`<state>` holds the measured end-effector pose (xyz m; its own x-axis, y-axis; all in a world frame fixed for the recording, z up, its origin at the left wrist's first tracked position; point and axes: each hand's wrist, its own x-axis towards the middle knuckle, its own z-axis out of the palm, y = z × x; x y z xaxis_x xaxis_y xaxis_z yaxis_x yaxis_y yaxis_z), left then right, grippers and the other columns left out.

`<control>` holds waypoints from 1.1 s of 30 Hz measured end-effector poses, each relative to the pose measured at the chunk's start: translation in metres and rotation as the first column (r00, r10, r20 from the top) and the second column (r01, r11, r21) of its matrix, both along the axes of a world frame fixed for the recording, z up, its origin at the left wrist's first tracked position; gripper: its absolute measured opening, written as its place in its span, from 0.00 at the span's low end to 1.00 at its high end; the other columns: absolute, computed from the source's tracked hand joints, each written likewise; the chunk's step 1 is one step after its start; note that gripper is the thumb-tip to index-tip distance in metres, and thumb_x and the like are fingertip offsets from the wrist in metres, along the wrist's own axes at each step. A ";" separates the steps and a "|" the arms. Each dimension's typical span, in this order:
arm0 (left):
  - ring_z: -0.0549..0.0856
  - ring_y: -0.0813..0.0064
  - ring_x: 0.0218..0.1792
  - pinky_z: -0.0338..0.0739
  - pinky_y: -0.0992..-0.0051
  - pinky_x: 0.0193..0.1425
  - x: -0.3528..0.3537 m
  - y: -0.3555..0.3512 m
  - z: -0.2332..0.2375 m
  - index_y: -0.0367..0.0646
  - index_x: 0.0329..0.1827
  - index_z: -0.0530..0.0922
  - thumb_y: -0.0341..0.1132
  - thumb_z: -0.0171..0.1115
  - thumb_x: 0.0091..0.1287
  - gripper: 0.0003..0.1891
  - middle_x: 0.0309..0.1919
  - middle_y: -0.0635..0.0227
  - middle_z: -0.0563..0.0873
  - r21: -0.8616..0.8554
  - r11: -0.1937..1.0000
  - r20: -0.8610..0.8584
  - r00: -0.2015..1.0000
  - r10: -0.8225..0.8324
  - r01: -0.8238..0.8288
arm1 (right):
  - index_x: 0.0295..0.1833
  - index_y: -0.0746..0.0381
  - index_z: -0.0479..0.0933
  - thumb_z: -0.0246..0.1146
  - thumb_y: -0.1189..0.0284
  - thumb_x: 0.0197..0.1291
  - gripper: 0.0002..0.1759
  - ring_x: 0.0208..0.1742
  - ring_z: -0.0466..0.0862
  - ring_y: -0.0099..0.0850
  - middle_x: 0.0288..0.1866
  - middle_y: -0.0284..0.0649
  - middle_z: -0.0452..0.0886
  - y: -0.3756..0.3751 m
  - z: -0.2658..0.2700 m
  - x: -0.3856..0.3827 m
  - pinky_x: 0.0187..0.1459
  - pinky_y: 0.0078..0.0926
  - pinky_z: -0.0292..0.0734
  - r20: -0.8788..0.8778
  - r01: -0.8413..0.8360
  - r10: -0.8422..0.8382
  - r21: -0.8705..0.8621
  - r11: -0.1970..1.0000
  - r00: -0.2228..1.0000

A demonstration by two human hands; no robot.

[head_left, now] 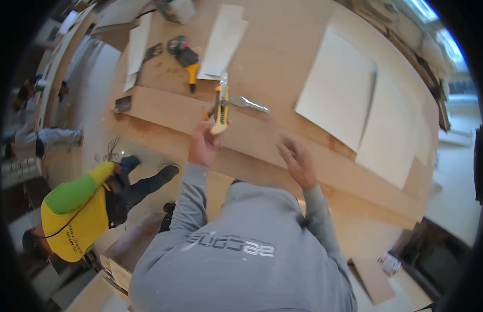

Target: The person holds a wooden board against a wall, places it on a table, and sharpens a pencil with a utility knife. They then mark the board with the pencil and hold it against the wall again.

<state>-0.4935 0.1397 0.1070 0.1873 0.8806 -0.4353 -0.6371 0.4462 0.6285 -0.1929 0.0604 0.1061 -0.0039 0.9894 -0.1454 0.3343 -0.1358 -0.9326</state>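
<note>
- Plywood workbench (283,47) fills the view, with pale sheets (337,88) lying on it. A co-worker in a yellow shirt (75,213) crouches on the floor at the left.
- Left hand (202,144) is closed round the lower end of a yellow utility knife (220,106), which points away from the body over the long board (262,140).
- Right hand (298,162) is over the same board with its fingers loosely spread, holding nothing. It is blurred, so I cannot tell whether it touches the board.
- A metal piece (250,104) lies just beside the knife.
</note>
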 end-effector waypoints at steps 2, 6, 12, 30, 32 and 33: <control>0.79 0.85 0.25 0.71 0.83 0.26 0.062 -0.036 0.036 0.48 0.81 0.71 0.38 0.58 0.73 0.31 0.49 0.66 0.91 -0.018 0.992 0.064 0.990 -0.123 0.124 | 0.77 0.67 0.73 0.64 0.63 0.81 0.27 0.57 0.89 0.33 0.56 0.44 0.88 0.013 0.035 -0.017 0.57 0.31 0.86 -0.332 0.012 -0.018 -0.019 1.000 0.943; 0.76 0.83 0.25 0.67 0.82 0.24 0.130 -0.081 0.052 0.42 0.84 0.67 0.42 0.55 0.81 0.30 0.58 0.61 0.88 0.063 0.903 0.049 0.902 -0.428 0.425 | 0.71 0.65 0.74 0.62 0.61 0.83 0.23 0.53 0.90 0.30 0.55 0.45 0.87 -0.004 0.052 0.007 0.54 0.28 0.88 -0.762 0.047 -0.172 -0.182 0.982 0.625; 0.75 0.85 0.26 0.62 0.82 0.24 0.186 -0.114 0.065 0.41 0.84 0.66 0.46 0.51 0.88 0.28 0.54 0.67 0.82 0.039 0.849 -0.117 0.846 -0.520 0.527 | 0.62 0.62 0.76 0.63 0.65 0.82 0.14 0.44 0.90 0.29 0.50 0.44 0.87 -0.063 0.059 0.084 0.45 0.30 0.89 -0.771 0.491 -0.420 -0.162 0.856 0.478; 0.70 0.92 0.23 0.58 0.85 0.22 0.334 -0.160 0.127 0.42 0.72 0.76 0.43 0.48 0.90 0.19 0.35 0.76 0.84 0.081 0.414 -0.344 0.415 -0.842 0.907 | 0.60 0.57 0.81 0.67 0.57 0.76 0.18 0.44 0.86 0.50 0.44 0.45 0.84 -0.225 0.107 0.188 0.44 0.46 0.81 0.363 0.351 -0.492 0.390 0.851 0.791; 0.69 0.91 0.22 0.58 0.85 0.22 0.340 -0.166 0.126 0.41 0.71 0.76 0.43 0.47 0.91 0.19 0.36 0.74 0.85 0.061 0.365 -0.384 0.359 -0.851 0.929 | 0.58 0.57 0.82 0.68 0.56 0.75 0.18 0.42 0.86 0.49 0.43 0.44 0.84 -0.235 0.107 0.190 0.43 0.45 0.81 0.376 0.412 -0.541 0.373 0.831 0.752; 0.69 0.91 0.22 0.59 0.85 0.22 0.342 -0.168 0.126 0.41 0.70 0.77 0.43 0.47 0.91 0.18 0.36 0.74 0.86 0.052 0.342 -0.403 0.332 -0.853 0.938 | 0.57 0.57 0.83 0.68 0.56 0.74 0.18 0.42 0.86 0.49 0.42 0.43 0.84 -0.240 0.106 0.190 0.43 0.45 0.81 0.383 0.440 -0.563 0.364 0.821 0.733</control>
<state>-0.1511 -0.0280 0.2331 0.8480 0.3129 -0.4278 0.2657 0.4475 0.8539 -0.0025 -0.1799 0.2125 0.5082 0.8285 0.2351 0.6693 -0.2081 -0.7133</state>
